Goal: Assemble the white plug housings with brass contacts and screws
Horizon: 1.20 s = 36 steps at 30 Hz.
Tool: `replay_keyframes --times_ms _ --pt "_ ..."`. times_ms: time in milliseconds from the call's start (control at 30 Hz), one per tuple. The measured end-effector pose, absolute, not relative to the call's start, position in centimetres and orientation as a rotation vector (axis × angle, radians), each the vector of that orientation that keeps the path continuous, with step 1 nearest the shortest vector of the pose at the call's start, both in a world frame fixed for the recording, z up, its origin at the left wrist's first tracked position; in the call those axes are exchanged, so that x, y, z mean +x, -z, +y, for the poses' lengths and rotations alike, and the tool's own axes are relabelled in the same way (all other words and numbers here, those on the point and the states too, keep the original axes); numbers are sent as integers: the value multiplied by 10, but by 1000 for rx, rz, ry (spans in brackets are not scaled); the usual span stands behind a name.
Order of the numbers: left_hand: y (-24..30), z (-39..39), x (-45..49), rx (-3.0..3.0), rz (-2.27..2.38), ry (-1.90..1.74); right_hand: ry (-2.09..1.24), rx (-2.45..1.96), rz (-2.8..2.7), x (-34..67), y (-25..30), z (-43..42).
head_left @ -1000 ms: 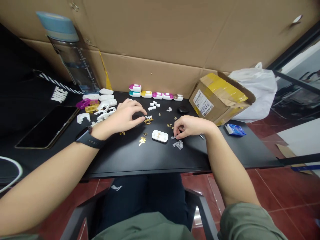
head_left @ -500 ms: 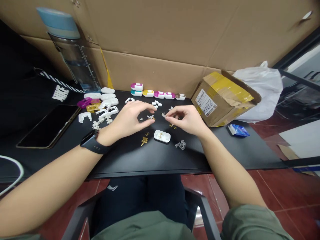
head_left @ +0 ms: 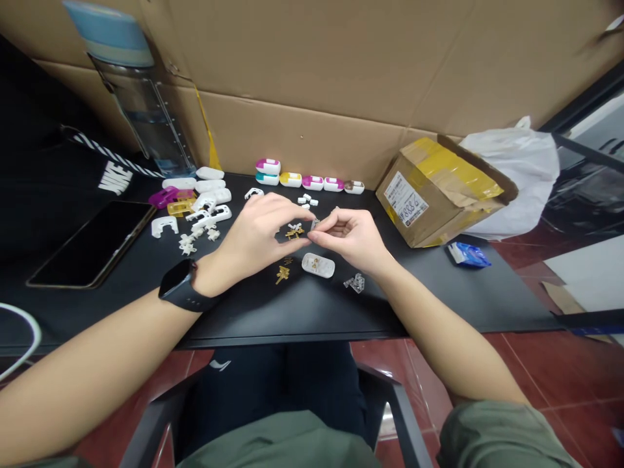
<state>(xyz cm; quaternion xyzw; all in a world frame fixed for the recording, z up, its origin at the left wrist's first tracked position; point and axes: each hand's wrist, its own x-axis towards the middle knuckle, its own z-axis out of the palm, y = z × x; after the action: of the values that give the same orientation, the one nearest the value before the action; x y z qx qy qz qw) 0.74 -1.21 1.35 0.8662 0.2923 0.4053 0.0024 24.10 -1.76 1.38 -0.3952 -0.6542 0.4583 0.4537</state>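
Closer now, left hand (head_left: 258,239) and right hand (head_left: 348,237) pinch one tiny clear part (head_left: 314,224) above brass pins (head_left: 294,232)

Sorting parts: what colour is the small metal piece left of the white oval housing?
Gold, best in the head view: metal piece, beside the white oval housing.

Small part (head_left: 314,223) pinched in right hand (head_left: 347,237): too small to identify, fingers hide most of it. Left hand (head_left: 256,237) covers the edge of the gold pieces (head_left: 294,232), so count unknown. Loose white bits (head_left: 187,244) too small to tell apart. Box label (head_left: 405,199) mostly unreadable. Water bottle (head_left: 110,39) cut off by top edge, white cable (head_left: 19,331) by left edge.
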Motion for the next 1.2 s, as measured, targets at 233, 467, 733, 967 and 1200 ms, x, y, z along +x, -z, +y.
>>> replay_keyframes --times_ms 233,467,733,967,1200 --pt "-4 -5 11 2701 748 -1372 -1240 -899 -1697 248 -18 -17" --pt "-7 -9 11 2652 745 -1279 -1112 -892 -1900 257 -20 -18" --pt "-10 -8 7 2685 924 -1088 -598 -882 -2170 260 -19 -11" --pt "-17 -6 0 2601 1089 -1102 -259 -1017 -2497 271 1 7" --pt "-20 2 -7 2577 1177 -1042 -225 -1198 -2657 264 7 6"
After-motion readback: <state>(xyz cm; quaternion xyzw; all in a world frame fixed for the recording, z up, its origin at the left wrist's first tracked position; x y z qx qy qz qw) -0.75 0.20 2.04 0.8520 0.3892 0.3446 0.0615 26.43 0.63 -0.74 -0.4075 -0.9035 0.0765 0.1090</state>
